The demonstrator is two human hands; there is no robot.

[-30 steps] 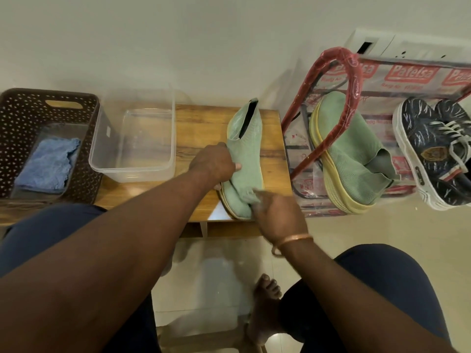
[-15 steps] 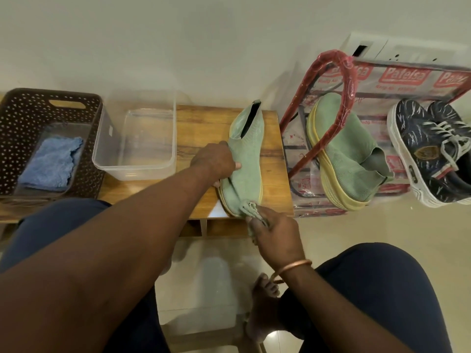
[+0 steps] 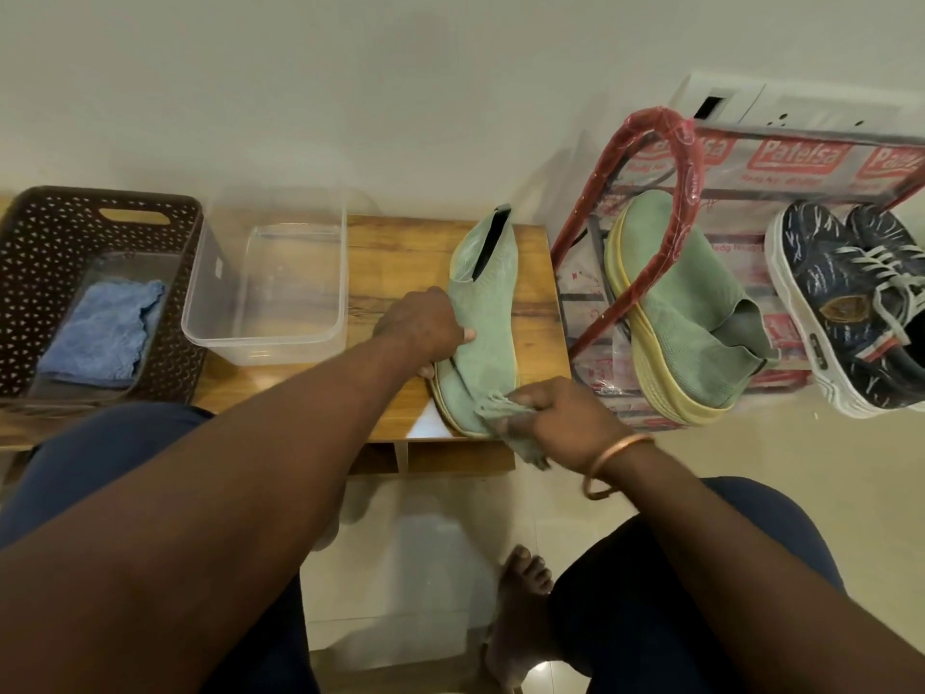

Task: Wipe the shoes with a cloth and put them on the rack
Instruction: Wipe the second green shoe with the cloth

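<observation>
left fingers [image 3: 425,369] hold shoe [image 3: 488,313], right fingers [image 3: 531,396] grip cloth [image 3: 518,435]; basket [image 3: 30,273] holds blue rag [image 3: 100,333].

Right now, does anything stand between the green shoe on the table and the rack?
No loose thing. The green shoe lies beside the rack, but the rack's red side bar arches there, over the second green shoe.
</observation>
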